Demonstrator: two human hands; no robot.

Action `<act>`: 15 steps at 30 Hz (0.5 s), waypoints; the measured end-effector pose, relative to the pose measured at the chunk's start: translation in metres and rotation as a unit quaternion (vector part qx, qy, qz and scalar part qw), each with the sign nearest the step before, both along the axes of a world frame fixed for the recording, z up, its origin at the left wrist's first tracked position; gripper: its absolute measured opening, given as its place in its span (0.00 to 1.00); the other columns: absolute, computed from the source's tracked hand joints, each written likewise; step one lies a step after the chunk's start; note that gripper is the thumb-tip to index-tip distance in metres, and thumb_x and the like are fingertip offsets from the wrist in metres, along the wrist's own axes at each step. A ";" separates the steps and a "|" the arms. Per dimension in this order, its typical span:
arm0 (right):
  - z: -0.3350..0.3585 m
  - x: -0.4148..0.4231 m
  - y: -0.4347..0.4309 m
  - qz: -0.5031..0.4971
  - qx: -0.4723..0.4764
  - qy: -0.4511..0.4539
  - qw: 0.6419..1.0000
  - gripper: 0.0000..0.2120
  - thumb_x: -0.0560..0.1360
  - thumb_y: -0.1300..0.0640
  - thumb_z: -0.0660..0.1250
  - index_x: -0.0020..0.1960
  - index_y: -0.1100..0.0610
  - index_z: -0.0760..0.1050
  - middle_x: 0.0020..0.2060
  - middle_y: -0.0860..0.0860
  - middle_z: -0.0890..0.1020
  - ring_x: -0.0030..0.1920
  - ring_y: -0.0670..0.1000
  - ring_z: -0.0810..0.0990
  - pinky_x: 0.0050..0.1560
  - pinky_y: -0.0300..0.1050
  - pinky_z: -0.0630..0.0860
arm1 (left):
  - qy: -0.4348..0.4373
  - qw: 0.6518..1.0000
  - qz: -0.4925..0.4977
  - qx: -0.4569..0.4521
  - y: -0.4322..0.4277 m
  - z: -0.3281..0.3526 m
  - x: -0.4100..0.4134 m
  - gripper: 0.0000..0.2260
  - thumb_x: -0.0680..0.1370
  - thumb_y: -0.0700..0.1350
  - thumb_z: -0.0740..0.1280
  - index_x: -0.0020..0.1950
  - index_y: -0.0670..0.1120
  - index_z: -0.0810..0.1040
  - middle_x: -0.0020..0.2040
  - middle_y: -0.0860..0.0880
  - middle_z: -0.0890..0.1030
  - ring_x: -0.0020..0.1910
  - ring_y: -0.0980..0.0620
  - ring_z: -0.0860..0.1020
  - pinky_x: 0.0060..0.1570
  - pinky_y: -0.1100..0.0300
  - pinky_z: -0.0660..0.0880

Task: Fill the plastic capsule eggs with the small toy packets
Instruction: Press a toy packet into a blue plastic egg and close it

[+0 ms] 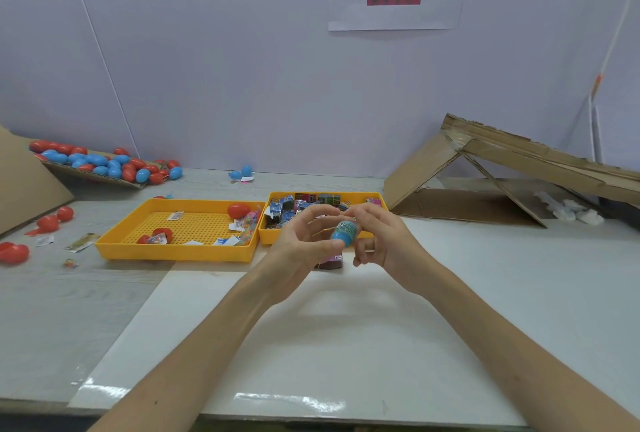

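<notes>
Above the table (485,293), near the right yellow tray (273,239) of toy packets (294,209), the left hand (304,241) and right hand (386,241) each close their grip, fingers curled, round one blue capsule egg (343,234).

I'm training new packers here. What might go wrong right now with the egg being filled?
The blue egg half is above the table, pinched between the left hand and right hand; a slip would likely drop it. Its packet seems to stand proud of the rim, so closing may pinch it.
</notes>
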State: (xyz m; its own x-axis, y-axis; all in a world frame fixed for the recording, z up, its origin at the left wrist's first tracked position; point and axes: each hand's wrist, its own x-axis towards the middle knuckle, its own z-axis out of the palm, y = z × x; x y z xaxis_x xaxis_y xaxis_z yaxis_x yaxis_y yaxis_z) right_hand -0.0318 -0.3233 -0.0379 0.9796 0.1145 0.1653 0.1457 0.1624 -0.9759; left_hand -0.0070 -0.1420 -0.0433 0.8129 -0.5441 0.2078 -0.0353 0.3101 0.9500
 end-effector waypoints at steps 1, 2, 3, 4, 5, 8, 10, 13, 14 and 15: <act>0.000 0.000 -0.001 0.006 0.003 -0.003 1.000 0.15 0.74 0.47 0.67 0.54 0.57 0.80 0.40 0.57 0.78 0.27 0.50 0.74 0.34 0.47 0.79 | 0.004 1.000 0.003 -0.007 0.000 0.000 0.000 0.18 0.71 0.38 0.73 0.60 0.45 0.77 0.56 0.47 0.84 0.55 0.47 0.83 0.53 0.57 0.81; 0.000 0.000 -0.002 0.010 0.011 -0.011 1.000 0.15 0.75 0.48 0.67 0.54 0.57 0.80 0.39 0.56 0.77 0.27 0.51 0.74 0.35 0.47 0.79 | 0.017 1.000 0.007 -0.024 -0.001 0.001 -0.001 0.17 0.72 0.39 0.72 0.60 0.44 0.77 0.56 0.46 0.84 0.56 0.46 0.83 0.54 0.57 0.81; 0.000 0.000 -0.002 0.010 0.019 -0.021 1.000 0.15 0.75 0.49 0.67 0.56 0.59 0.79 0.37 0.55 0.77 0.27 0.51 0.74 0.36 0.47 0.79 | 0.038 0.998 0.008 -0.049 0.000 0.001 0.000 0.15 0.74 0.41 0.72 0.60 0.43 0.77 0.57 0.43 0.84 0.58 0.44 0.82 0.55 0.56 0.81; 0.000 0.000 -0.002 0.005 0.023 -0.034 0.999 0.16 0.75 0.50 0.68 0.57 0.60 0.78 0.36 0.54 0.76 0.27 0.51 0.73 0.36 0.47 0.78 | 0.059 0.995 0.004 -0.076 0.000 0.001 0.000 0.13 0.77 0.42 0.71 0.61 0.43 0.77 0.58 0.41 0.83 0.60 0.42 0.82 0.57 0.55 0.81; 0.000 0.000 -0.002 -0.006 0.017 -0.049 0.999 0.16 0.75 0.52 0.69 0.57 0.61 0.78 0.35 0.53 0.77 0.27 0.51 0.72 0.36 0.46 0.78 | 0.077 0.992 -0.002 -0.096 0.001 0.001 0.001 0.12 0.79 0.43 0.70 0.61 0.42 0.76 0.60 0.39 0.82 0.61 0.41 0.82 0.58 0.54 0.80; -0.001 0.000 -0.003 -0.037 -0.035 -0.089 0.995 0.13 0.73 0.56 0.75 0.55 0.58 0.80 0.37 0.53 0.80 0.28 0.50 0.72 0.36 0.45 0.77 | 0.097 0.989 -0.029 -0.108 0.003 0.000 0.003 0.13 0.82 0.45 0.65 0.65 0.42 0.75 0.63 0.39 0.81 0.63 0.39 0.80 0.62 0.51 0.79; -0.003 0.001 -0.003 -0.052 -0.057 -0.099 0.992 0.09 0.72 0.56 0.76 0.52 0.54 0.82 0.38 0.52 0.81 0.29 0.49 0.74 0.37 0.45 0.77 | 0.100 0.990 -0.044 -0.093 0.003 0.000 0.003 0.15 0.82 0.46 0.64 0.67 0.42 0.74 0.64 0.40 0.81 0.65 0.40 0.80 0.64 0.51 0.78; -0.005 0.002 -0.002 -0.076 -0.059 -0.105 0.990 0.03 0.74 0.57 0.74 0.47 0.50 0.84 0.38 0.49 0.82 0.30 0.48 0.76 0.37 0.46 0.76 | 0.090 0.994 -0.031 -0.051 0.002 0.000 0.003 0.19 0.81 0.49 0.65 0.69 0.41 0.73 0.63 0.42 0.82 0.63 0.41 0.81 0.59 0.54 0.80; -0.005 0.002 -0.002 -0.080 -0.055 -0.102 0.990 0.03 0.74 0.55 0.73 0.47 0.51 0.84 0.38 0.49 0.82 0.29 0.48 0.75 0.37 0.46 0.76 | 0.090 0.995 -0.025 -0.040 0.002 0.000 0.003 0.20 0.80 0.50 0.66 0.69 0.41 0.74 0.63 0.42 0.82 0.63 0.42 0.81 0.58 0.55 0.80; -0.005 0.002 -0.002 -0.082 -0.053 -0.099 0.990 0.05 0.73 0.53 0.73 0.48 0.52 0.84 0.39 0.48 0.82 0.29 0.49 0.75 0.37 0.46 0.76 | 0.092 0.995 -0.020 -0.033 0.002 -0.001 0.003 0.19 0.80 0.50 0.66 0.67 0.41 0.75 0.62 0.43 0.82 0.62 0.42 0.81 0.57 0.55 0.80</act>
State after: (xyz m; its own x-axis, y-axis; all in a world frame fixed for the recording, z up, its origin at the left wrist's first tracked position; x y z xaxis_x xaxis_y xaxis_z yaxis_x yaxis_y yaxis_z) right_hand -0.0299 -0.3254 -0.0427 0.9361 -0.0166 0.3514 0.3516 0.0186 -0.9360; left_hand -0.0036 -0.1400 -0.0443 0.8179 -0.5674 0.0949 0.1503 0.3700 0.9168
